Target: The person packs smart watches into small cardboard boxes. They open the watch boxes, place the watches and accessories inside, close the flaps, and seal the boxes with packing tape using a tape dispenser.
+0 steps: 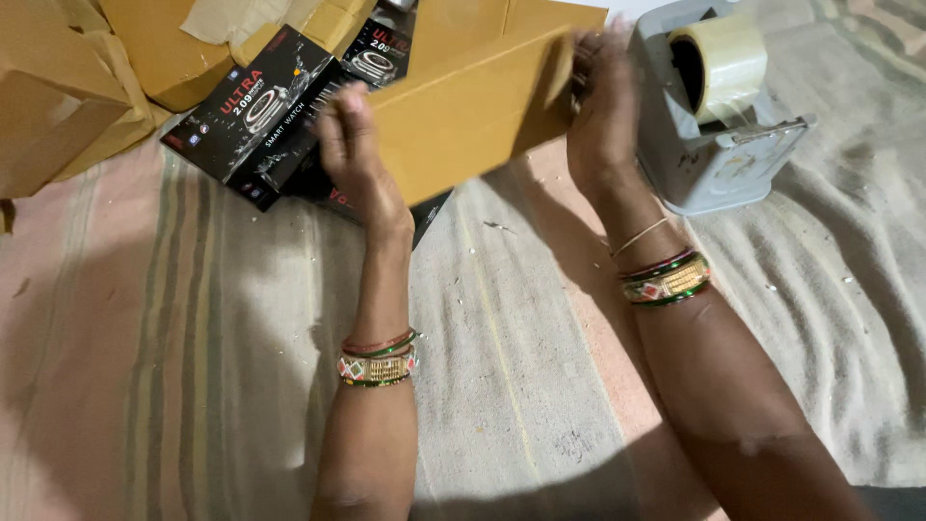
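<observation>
Bangled forearms reach far over striped cloth; left hand and right hand clasp a flat brown cardboard carton at its ends. Its flap could snag the grey tape dispenser just right.

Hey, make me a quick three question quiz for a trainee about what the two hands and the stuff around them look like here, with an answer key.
1. True or false: both the left hand and the right hand touch the plain brown cardboard box.
2. What stands just right of the right hand?
A. a grey tape dispenser with a roll of clear tape
B. a red bucket
C. a pair of scissors
3. Fill in: the black printed product boxes lie on the striped cloth to the ____ of the left hand.

Key
1. True.
2. A, the grey tape dispenser.
3. Left.
</observation>
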